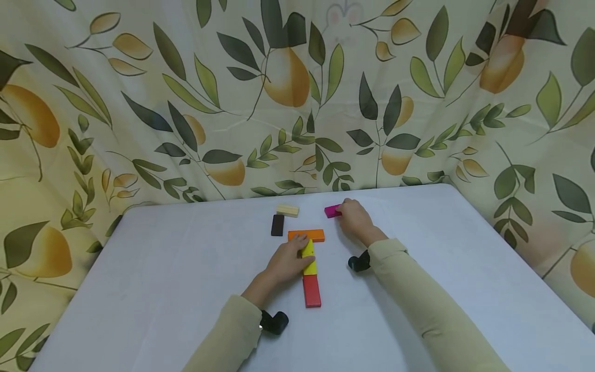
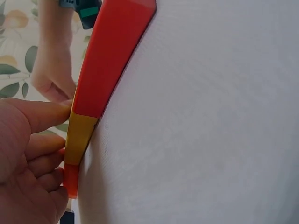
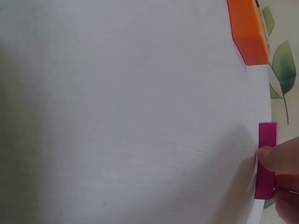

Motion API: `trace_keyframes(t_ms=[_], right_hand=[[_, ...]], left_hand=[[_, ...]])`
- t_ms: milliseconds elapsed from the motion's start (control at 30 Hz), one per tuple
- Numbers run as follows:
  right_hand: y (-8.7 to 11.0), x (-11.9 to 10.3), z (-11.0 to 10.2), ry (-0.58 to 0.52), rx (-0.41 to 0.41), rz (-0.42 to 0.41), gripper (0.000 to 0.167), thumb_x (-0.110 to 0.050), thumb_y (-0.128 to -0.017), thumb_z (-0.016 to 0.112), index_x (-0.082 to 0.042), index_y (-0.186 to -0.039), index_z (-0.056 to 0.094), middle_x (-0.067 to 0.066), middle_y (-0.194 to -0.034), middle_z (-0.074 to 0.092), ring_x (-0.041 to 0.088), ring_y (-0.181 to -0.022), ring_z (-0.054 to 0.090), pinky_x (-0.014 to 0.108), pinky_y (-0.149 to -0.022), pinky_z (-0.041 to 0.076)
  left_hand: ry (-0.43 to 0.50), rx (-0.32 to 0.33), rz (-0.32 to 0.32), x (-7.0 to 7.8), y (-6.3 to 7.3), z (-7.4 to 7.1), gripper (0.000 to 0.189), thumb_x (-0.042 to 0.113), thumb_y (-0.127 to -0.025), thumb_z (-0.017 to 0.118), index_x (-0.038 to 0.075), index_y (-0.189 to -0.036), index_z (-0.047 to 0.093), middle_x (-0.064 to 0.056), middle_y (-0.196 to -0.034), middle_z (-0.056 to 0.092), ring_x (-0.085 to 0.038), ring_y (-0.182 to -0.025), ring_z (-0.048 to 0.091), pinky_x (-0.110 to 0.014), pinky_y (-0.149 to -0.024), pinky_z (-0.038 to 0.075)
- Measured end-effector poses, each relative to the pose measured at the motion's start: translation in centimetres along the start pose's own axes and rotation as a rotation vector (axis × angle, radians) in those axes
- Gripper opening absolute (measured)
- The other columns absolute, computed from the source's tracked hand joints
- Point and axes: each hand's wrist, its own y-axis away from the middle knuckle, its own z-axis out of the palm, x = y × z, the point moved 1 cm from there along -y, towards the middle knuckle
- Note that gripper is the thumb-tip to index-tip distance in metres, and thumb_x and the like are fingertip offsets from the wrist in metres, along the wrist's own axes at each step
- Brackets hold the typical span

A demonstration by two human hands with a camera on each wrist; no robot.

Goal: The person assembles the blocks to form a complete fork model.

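My left hand point(image 1: 288, 258) holds the yellow block point(image 1: 309, 264), its thumb laid across the top and its fingertips near the orange block point(image 1: 313, 235). The thumb point(image 2: 51, 115) lies by the seam with the red block point(image 2: 110, 56) in the left wrist view. Red and yellow lie end to end, and the orange one sits crosswise at the far end, like a T. Farther back on the right, my right hand point(image 1: 357, 221) pinches a magenta block point(image 1: 332, 211) between thumb and fingers. The right wrist view shows that magenta block point(image 3: 266, 182) close to the white surface; whether it touches is unclear.
A dark brown block point(image 1: 277, 225) and a cream block point(image 1: 288, 210) lie just beyond the orange one, to its left. All rest on a white-covered table point(image 1: 153, 289). Behind its far edge hangs a curtain point(image 1: 297, 129) printed with fruit and leaves.
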Motion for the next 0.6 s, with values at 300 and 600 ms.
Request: trace_keyframes(t_ms=[300,600], right_hand=[[0.16,-0.07,0.33,-0.074,0.014,0.01,0.026,-0.018,-0.08,0.072,0.003,-0.096,0.07,0.014,-0.087,0.057,0.026,-0.083,0.051,0.035,-0.076,0.049],[0.28,-0.25,0.21,-0.075,0.018,0.028,0.029,-0.024,-0.081,0.07,0.002,-0.094,0.07,0.013,-0.085,0.057,0.026,-0.081,0.051,0.034,-0.072,0.049]], left_hand=[[0.012,0.005,-0.013,0.11,0.11,-0.06,0.054,0.027,-0.089,0.061,0.007,-0.136,0.044,-0.002,-0.142,0.039,-0.02,-0.134,0.026,-0.036,-0.102,0.032],[0.012,0.001,-0.019,0.24,0.13,-0.03,0.054,0.027,-0.089,0.061,0.007,-0.137,0.043,-0.001,-0.142,0.039,-0.019,-0.134,0.025,-0.036,-0.102,0.032]])
